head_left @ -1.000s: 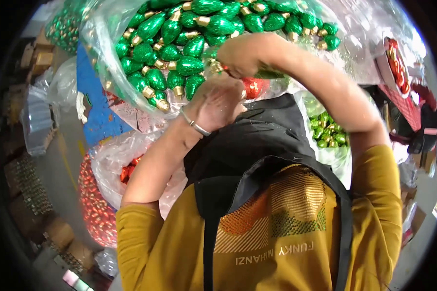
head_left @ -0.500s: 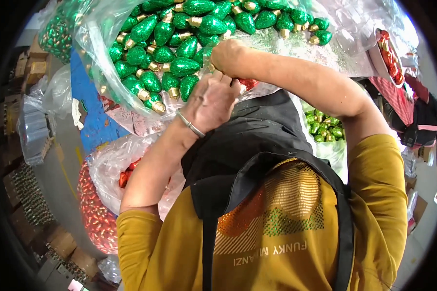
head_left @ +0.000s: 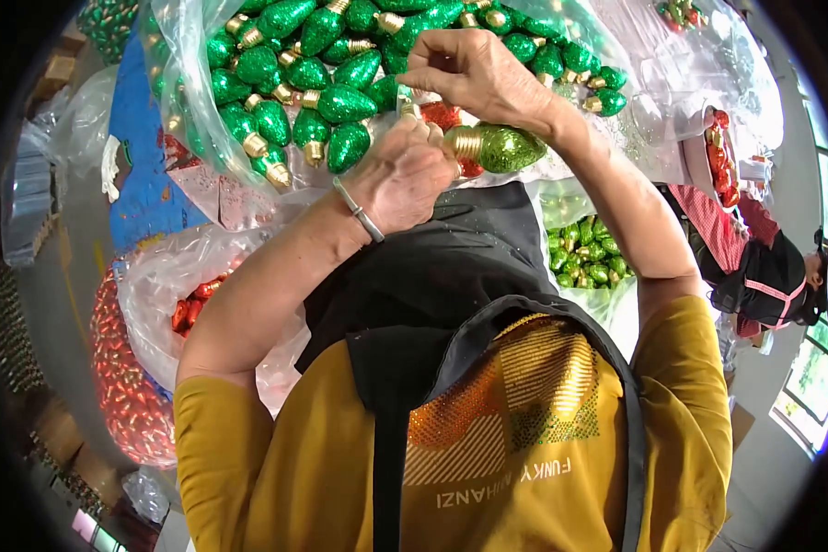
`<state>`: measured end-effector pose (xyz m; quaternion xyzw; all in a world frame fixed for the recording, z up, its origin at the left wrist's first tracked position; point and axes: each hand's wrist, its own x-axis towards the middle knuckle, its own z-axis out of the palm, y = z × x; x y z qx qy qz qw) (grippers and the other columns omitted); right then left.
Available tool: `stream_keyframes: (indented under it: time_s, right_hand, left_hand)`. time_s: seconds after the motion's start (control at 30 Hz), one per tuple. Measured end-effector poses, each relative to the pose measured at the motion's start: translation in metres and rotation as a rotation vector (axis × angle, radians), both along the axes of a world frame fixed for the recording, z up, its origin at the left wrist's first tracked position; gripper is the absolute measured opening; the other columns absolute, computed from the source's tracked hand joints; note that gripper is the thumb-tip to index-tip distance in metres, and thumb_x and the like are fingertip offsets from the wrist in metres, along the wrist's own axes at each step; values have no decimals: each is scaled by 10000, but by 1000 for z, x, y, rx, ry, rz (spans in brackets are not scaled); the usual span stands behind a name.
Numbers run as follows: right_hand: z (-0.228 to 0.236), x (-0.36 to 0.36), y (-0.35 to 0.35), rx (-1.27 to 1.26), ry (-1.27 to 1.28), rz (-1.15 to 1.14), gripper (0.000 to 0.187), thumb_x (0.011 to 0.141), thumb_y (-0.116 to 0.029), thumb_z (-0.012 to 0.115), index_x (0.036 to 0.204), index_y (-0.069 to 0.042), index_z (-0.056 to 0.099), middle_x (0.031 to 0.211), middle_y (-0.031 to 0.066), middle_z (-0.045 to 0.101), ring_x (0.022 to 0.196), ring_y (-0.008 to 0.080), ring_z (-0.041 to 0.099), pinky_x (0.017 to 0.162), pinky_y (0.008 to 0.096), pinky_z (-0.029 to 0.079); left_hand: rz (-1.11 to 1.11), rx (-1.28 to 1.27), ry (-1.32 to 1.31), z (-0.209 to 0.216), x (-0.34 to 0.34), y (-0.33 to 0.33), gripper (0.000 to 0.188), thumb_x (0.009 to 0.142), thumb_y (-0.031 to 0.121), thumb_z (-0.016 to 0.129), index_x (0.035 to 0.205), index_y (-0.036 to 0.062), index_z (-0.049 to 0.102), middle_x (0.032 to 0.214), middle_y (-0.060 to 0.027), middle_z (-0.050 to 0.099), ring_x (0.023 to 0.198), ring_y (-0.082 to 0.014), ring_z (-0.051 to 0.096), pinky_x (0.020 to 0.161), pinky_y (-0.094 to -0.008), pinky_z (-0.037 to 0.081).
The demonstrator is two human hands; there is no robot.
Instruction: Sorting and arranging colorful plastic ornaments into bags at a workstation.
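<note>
Light-green bulb ornament [head_left: 512, 149], glittery and gold-capped, lies below the right wrist, its cap end against the fingers of the left hand [head_left: 403, 173]. Those fingers are curled in, with narrow gaps; their undersides are hidden, so I cannot tell which cap they grip. A red bulb [head_left: 441, 114] shows between the 2 hands, and another gold cap [head_left: 409, 106] stands at the left fingertips. On the right hand [head_left: 412, 76], the thumb and index finger bend toward each other, their tips close together; whether they pinch anything thin, I cannot tell. Its other fingers are folded loosely.

Just beyond the hands, dark-green bulbs [head_left: 345, 103] lie in a clear plastic bag [head_left: 200, 87]. A silvery bracelet [head_left: 366, 221] rings the left wrist. The mustard shirt [head_left: 290, 465] carries 2 words of pale capital lettering [head_left: 504, 485], upside down in this view but readable, below a patterned print [head_left: 501, 405]. A black apron [head_left: 432, 248] hangs over it.
</note>
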<state>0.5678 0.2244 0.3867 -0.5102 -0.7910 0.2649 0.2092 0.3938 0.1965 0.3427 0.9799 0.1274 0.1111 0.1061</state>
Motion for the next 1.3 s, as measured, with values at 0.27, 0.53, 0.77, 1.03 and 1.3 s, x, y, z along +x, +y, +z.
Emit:
stream_keyframes:
  time_s: [0.27, 0.53, 0.77, 1.03, 1.3]
  right_hand:
    - [28, 13, 21, 14, -86, -207, 266, 852, -251, 648, 926, 4, 636, 761, 135, 624, 706, 223, 613, 664, 345, 488]
    - [-4, 22, -39, 302, -666, 175, 250, 860, -198, 563, 1001, 4, 604, 965, 167, 596, 790, 311, 623, 710, 374, 515]
    - [15, 13, -39, 172, -707, 150, 207, 829, -137, 506, 908, 30, 599, 958, 213, 600, 833, 308, 634, 710, 385, 519]
    - [-16, 17, -42, 415, -776, 170, 281, 843, -150, 505, 1041, 49, 520, 961, 242, 560, 771, 342, 615, 715, 403, 513]
    - [-6, 4, -38, 358, -685, 98, 365, 788, -124, 601, 1101, 45, 519, 948, 175, 581, 795, 307, 620, 695, 383, 526]
  left_hand:
    - [50, -2, 55, 0, 8, 2, 161, 708, 113, 631, 858, 55, 634, 818, -142, 576, 846, -281, 551, 755, -384, 415]
    - [69, -5, 23, 0, 7, 6, 176, 730, 162, 651, 877, 67, 627, 870, -139, 586, 884, -281, 558, 827, -392, 419]
    - [37, 35, -54, -4, 5, 8, 164, 733, 154, 647, 878, 80, 633, 893, -124, 584, 904, -265, 561, 874, -392, 414]
    - [5, 20, 16, 3, 2, 11, 151, 749, 160, 636, 883, 91, 640, 899, -110, 582, 927, -252, 554, 865, -390, 412]
    - [21, 40, -31, -1, 2, 8, 182, 748, 157, 635, 918, 94, 648, 872, -98, 569, 926, -242, 552, 868, -394, 406]
